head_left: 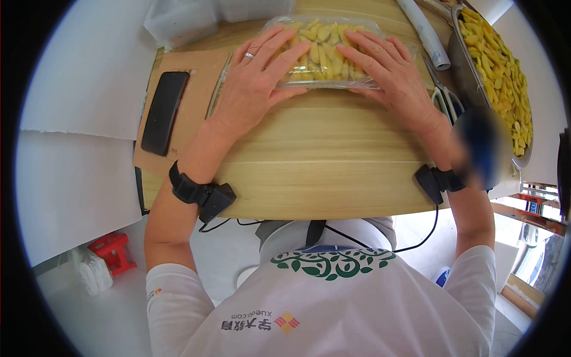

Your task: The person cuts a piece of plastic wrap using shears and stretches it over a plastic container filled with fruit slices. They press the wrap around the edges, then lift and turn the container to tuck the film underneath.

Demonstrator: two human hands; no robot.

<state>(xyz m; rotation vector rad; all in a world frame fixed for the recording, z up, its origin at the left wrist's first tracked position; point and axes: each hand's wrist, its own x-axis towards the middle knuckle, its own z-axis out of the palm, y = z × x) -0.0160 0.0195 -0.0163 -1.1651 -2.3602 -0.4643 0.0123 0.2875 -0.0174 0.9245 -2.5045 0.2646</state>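
A clear plastic tray (324, 50) of yellow cut pieces, which look like fruit or potato slices, sits on the wooden table in front of me. Shiny clear plastic covers its top. My left hand (256, 68) lies over the tray's left end, its fingers stretched across the top and its thumb along the near edge. Over the right end, my right hand (389, 71) is spread in the same way, with its thumb at the near rim. A ring shows on a left finger.
On cardboard (184, 119) at the left lies a black phone (165, 113). Translucent containers (181, 24) stand at the back left. Toward the right are a plastic-wrap roll (425, 35), scissors (446, 98) and a large metal pan (473, 74) heaped with yellow pieces. A blurred dark round object (479, 146) overlaps my right forearm.
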